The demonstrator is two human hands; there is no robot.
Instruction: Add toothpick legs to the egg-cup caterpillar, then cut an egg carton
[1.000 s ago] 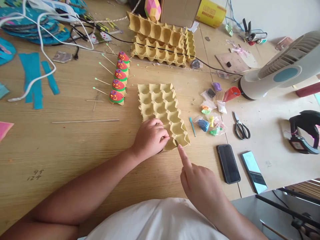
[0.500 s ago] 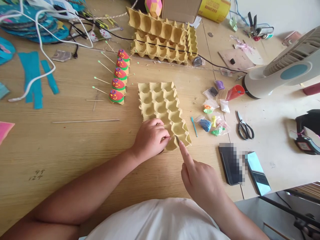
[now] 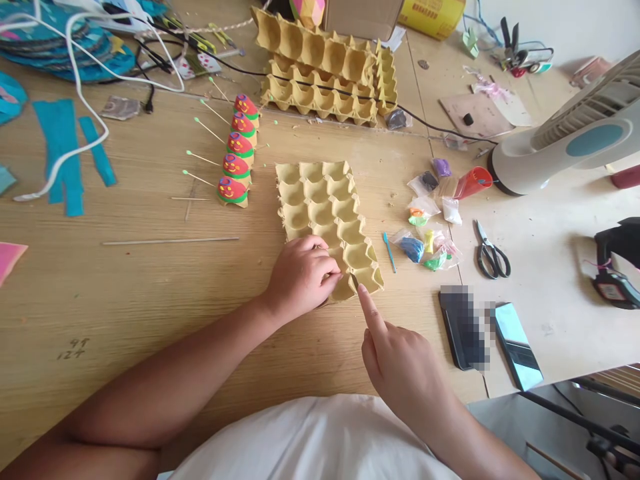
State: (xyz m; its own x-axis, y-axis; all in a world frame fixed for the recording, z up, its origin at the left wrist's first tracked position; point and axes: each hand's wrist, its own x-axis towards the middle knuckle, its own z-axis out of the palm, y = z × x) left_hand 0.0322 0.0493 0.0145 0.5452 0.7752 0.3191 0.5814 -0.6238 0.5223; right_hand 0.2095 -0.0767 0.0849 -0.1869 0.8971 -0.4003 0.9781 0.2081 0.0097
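Observation:
A yellow pulp egg carton [image 3: 320, 192] with rows of cups lies on the table in front of me. My left hand [image 3: 305, 275] rests on its near left part, fingers curled and gripping the carton. A small dark knife blade [image 3: 355, 281] sticks out past the fingertip of my right hand [image 3: 397, 350]. The index finger stretches along the blade and the other fingers are folded; the handle is hidden in my palm. The blade touches the carton between two cups of its near rows.
Left of the carton stands a row of painted caterpillar heads [image 3: 239, 145] with stick antennae. To the right lie a blue plastic tool [image 3: 389, 252], bags of coloured clay [image 3: 412, 248], scissors [image 3: 491, 252] and two phones [image 3: 518, 347]. More egg cartons [image 3: 320, 90] and a fan [image 3: 575, 133] stand farther back.
My right hand and the blade have shifted very slightly toward me. My left hand stays in place on the carton, and the view has tilted a little.

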